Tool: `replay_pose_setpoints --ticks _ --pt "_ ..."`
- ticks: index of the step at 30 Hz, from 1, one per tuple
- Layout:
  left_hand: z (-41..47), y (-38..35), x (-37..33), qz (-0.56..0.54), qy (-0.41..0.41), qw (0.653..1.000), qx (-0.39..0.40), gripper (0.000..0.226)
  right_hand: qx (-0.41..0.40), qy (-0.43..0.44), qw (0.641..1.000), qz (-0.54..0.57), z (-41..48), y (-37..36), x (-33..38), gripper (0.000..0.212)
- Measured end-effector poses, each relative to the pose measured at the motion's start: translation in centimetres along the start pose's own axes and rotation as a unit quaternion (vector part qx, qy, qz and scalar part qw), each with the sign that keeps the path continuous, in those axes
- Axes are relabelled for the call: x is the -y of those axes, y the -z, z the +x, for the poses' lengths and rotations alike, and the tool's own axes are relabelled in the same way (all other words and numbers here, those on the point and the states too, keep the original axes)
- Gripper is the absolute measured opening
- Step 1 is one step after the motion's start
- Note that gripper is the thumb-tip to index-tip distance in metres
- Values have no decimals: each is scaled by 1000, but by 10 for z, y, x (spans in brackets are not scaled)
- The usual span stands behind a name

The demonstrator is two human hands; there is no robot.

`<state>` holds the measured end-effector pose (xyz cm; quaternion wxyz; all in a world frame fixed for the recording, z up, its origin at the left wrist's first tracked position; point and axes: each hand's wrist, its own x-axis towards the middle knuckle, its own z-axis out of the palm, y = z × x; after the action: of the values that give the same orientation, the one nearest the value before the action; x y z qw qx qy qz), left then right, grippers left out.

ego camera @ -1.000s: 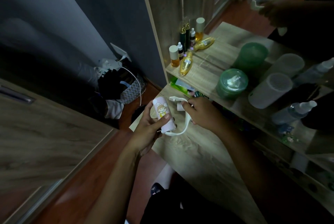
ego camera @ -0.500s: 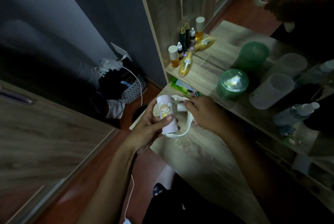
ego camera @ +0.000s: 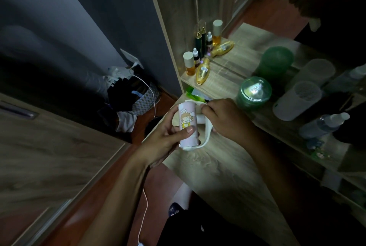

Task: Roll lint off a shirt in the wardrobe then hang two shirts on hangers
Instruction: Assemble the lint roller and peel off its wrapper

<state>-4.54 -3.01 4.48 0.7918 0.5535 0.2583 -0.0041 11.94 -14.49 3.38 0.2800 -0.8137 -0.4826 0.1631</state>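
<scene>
A pink lint roller (ego camera: 188,120) with a cartoon girl printed on its roll is held upright over the wooden dresser top (ego camera: 217,170). My left hand (ego camera: 168,136) is wrapped around the roll, thumb across its front. My right hand (ego camera: 223,118) grips the roller's white handle (ego camera: 206,136), which curves under the roll. No shirt or hanger is in view.
Small bottles (ego camera: 198,63) stand on the dresser shelf by a mirror. A green jar (ego camera: 253,93), a white perforated cylinder (ego camera: 297,101) and a spray bottle (ego camera: 324,124) sit to the right. A bag of clothes (ego camera: 130,97) and a white cable (ego camera: 148,91) lie on the floor by the wall.
Both hands have lifted the lint roller slightly and turned it more upright. My right hand has shifted along the white handle.
</scene>
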Motion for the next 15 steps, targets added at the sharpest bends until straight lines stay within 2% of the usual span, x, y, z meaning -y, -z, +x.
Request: replay_pose_setpoints --ticks 3,7,10,15 --pt "-1 -1 -5 40 -26 999 -13 68 -20 3 1000 -5 1 -3 1 46" --pt "-1 2 -10 90 -67 994 -16 81 -74 6 996 48 -1 1 9 35" --pt "-2 5 -16 130 -67 989 -4 89 -89 11 993 77 -3 4 13 34" --pt "-6 8 -22 173 -76 982 18 91 -106 36 990 90 -9 5 17 31"
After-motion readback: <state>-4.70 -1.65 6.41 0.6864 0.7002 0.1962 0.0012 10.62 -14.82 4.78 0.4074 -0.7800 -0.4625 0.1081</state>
